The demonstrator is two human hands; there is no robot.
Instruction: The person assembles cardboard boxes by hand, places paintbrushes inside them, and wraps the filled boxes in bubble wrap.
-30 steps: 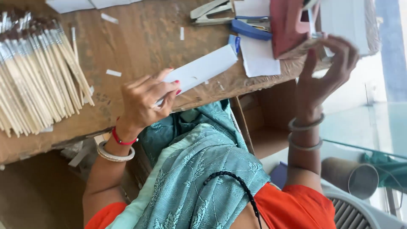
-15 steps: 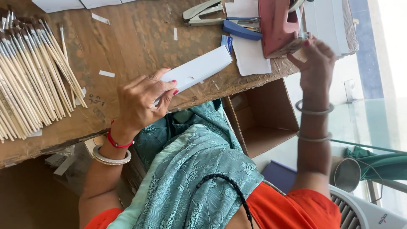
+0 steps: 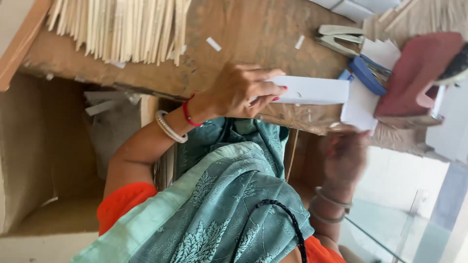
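Along the upper left of the frame a bundle of pale thin sticks (image 3: 117,29) lies on the worn wooden desk (image 3: 243,34), with small white paper scraps (image 3: 213,44) scattered beside it. Below the desk edge at left sits an open cardboard box (image 3: 44,160). Near the centre, the left hand (image 3: 239,90), with bangles and a red thread at the wrist, has its grip pinched on one end of a white card strip (image 3: 312,90), which lies flat at the desk's front edge. Right of the strip come a metal stapler (image 3: 339,38), a blue stapler (image 3: 368,75), white paper sheets (image 3: 358,109) and a reddish tape dispenser (image 3: 414,73). The right hand (image 3: 346,156) is blurred just under the desk edge, lower right of centre; I cannot tell how its grip stands.
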